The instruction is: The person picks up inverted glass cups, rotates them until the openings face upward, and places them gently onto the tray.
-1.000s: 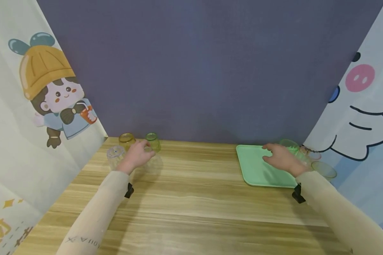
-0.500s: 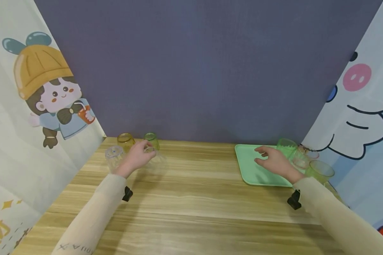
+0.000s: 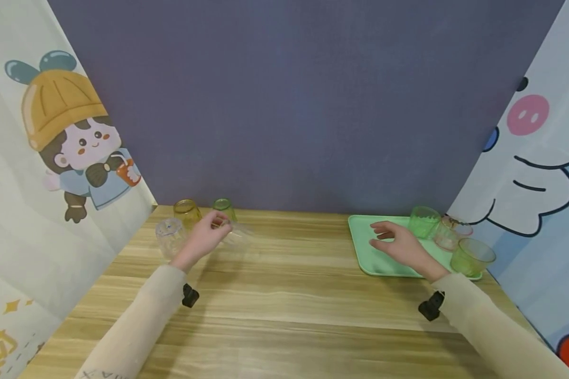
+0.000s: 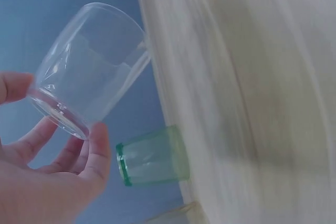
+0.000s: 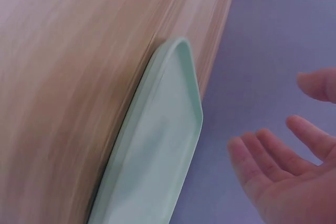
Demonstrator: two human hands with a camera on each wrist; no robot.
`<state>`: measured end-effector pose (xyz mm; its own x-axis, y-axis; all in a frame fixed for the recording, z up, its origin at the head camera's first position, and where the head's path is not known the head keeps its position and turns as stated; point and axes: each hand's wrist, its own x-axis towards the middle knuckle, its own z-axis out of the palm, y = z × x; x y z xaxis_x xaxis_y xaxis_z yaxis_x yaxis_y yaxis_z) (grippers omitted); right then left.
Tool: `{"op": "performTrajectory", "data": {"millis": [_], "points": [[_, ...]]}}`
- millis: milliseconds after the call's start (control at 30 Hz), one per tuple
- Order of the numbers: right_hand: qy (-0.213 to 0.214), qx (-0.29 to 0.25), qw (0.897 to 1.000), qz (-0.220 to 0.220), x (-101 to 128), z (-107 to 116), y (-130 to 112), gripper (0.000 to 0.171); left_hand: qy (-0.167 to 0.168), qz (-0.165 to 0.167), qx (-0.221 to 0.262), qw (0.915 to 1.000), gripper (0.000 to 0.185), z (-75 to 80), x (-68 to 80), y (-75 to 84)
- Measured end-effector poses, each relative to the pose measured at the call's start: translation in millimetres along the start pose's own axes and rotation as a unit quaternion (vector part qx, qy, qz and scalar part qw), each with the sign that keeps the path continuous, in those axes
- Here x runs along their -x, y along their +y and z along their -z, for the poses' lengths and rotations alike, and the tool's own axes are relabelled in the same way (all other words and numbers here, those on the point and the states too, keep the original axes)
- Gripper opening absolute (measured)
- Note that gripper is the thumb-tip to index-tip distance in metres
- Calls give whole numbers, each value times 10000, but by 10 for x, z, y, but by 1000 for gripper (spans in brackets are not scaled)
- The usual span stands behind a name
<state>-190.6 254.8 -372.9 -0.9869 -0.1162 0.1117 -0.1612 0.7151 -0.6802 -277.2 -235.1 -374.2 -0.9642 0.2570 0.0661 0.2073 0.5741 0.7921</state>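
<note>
While our left hand (image 3: 204, 238) gripped the clear ribbed plastic cup (image 4: 89, 95) by its base, tilted off the wooden table (image 3: 284, 295), our right hand (image 3: 398, 246) hovered empty, fingers spread, over the mint-green plastic tray (image 3: 374, 258).

The table (image 3: 289, 295) is light wood with pale and brown grain streaks; on it, toward the right, the tray (image 3: 376, 252) is mint green; on the tray stand a green cup (image 3: 423, 222), a pinkish clear cup (image 3: 448, 234) and a yellow-green cup (image 3: 471, 257); at the table's far left stand an amber cup (image 3: 187, 212), a green glass (image 3: 224, 208) and a colourless patterned cup (image 3: 169, 236); the tumbler (image 4: 89, 98) is fully clear; behind the table the backdrop (image 3: 303, 105) is plain dusky purple; the left curtain (image 3: 42, 158) is cream with a cartoon girl in a mustard hat; the right curtain (image 3: 540, 158) is pale blue-white with a pink cheek spot and dark outlines; both sleeves (image 3: 137, 326) are beige.
</note>
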Motion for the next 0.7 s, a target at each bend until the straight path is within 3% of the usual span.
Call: {"op": "performTrajectory", "data": {"millis": [200,467,700], "points": [[-26,-449,9990,72,19,-72,-39,57,14,-41,597,9982,43,-95,15,-11],[-10,-1043,9945,17,54,-136,29,59,306,-4,1065,9938,39,-210,53,22],[-48,-1651,9862,-81,54,-219,35,60,442,34,1631,9856,38,-254,88,55]]}}
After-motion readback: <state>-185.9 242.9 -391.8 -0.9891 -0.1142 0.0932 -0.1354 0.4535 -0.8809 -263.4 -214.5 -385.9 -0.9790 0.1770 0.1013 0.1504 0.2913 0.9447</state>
